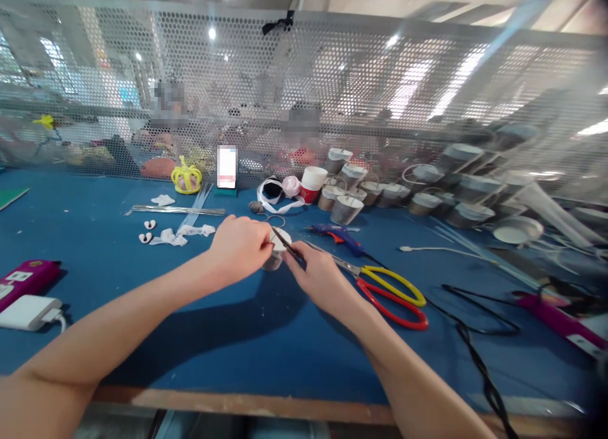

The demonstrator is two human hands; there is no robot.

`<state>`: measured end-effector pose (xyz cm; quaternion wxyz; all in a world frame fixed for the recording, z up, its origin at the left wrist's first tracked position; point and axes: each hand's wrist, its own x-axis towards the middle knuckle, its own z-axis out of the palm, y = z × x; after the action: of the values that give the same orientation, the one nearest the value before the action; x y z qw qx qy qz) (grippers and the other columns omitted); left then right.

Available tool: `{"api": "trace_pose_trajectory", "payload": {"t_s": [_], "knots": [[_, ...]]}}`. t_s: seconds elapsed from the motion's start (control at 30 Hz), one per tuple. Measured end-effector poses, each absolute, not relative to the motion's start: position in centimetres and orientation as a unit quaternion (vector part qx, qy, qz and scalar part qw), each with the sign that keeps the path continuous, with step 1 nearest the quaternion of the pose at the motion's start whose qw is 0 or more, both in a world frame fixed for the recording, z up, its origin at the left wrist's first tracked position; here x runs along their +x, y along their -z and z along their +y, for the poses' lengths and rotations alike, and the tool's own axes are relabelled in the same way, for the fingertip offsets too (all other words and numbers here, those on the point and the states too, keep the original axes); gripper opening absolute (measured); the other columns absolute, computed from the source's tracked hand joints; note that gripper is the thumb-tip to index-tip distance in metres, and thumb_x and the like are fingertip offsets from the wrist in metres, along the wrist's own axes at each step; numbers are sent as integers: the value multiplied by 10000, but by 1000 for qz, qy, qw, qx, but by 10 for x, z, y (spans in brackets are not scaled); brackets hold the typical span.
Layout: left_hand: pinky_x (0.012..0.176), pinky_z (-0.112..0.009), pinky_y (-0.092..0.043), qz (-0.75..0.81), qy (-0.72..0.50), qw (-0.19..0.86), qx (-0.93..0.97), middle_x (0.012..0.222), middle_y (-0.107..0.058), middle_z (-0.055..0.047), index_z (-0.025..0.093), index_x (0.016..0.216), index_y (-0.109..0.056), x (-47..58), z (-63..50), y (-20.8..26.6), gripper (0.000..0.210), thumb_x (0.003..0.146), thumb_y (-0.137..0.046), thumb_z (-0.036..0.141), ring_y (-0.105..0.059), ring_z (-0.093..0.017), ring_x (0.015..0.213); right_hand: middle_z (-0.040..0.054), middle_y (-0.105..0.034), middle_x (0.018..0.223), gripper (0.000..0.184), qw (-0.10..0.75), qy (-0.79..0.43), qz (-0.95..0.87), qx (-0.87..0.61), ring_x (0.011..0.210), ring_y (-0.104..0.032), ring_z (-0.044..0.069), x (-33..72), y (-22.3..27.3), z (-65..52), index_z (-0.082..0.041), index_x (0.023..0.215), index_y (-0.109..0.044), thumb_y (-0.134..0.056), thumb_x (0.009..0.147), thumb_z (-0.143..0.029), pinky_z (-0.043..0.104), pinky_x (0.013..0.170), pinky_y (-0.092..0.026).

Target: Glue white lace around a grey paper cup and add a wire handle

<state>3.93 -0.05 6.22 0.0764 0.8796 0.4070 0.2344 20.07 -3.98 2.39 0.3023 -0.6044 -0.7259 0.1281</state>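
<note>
In the middle of the blue table my left hand (pixel 244 242) is closed at the rim of a small white-topped cup (pixel 273 261), its fingertips pinched there. Gripped in my right hand (pixel 316 271) is a slim dark pointed tool (pixel 286 243), perhaps tweezers; its tip reaches over the cup's white top. Much of the cup is covered by my fingers. A thin wire ring (pixel 276 216) shows just behind the cup. Large scissors (pixel 392 290) with one yellow and one red handle lie beside my right hand, and a blue glue gun (pixel 338 234) rests behind them.
Several small grey pots (pixel 348 209) stand at the back right, near a stack of paper cups (pixel 312 184). A lit phone (pixel 227 166) and a yellow crown-shaped piece (pixel 186 177) stand by the mesh screen (pixel 266 78). Black cables (pixel 475 347) and purple power strips (pixel 565 322) occupy the sides.
</note>
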Motion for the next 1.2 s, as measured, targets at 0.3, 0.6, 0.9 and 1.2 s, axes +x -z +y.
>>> {"api": "trace_pose_trajectory", "payload": {"t_s": [0.3,0.6,0.9,1.2], "knots": [[657,-244,-379,146,-139,620,758,699,-568,-20,127,755,-557,20,33,-55,274,771,-490,392,-504,-93,660,-5,-527,600,262,328,-255,-741,-527,524,-459,105,203,-35,-46,-175,676,-460,-389,841,-367,234,523,-366],[716,-351,-355,394,-214,3,894,623,-573,-57,125,607,-553,40,1,-61,198,760,-438,174,-519,-185,719,43,-605,681,178,307,-131,-717,-612,596,-513,153,202,-23,-37,-167,752,-533,-420,812,-291,265,572,-365],[687,-235,-384,175,-144,548,805,828,-629,-47,135,827,-609,18,33,-61,259,789,-474,352,-515,-97,720,-9,-514,581,250,335,-276,-729,-529,492,-445,100,203,-35,-45,-172,691,-475,-392,835,-358,231,503,-367],[701,-342,-367,401,-213,96,886,619,-587,-53,123,590,-556,40,5,-57,188,741,-498,218,-528,-176,687,54,-602,704,171,314,-112,-721,-607,613,-520,159,203,-21,-35,-171,772,-517,-419,812,-305,271,586,-368]]}}
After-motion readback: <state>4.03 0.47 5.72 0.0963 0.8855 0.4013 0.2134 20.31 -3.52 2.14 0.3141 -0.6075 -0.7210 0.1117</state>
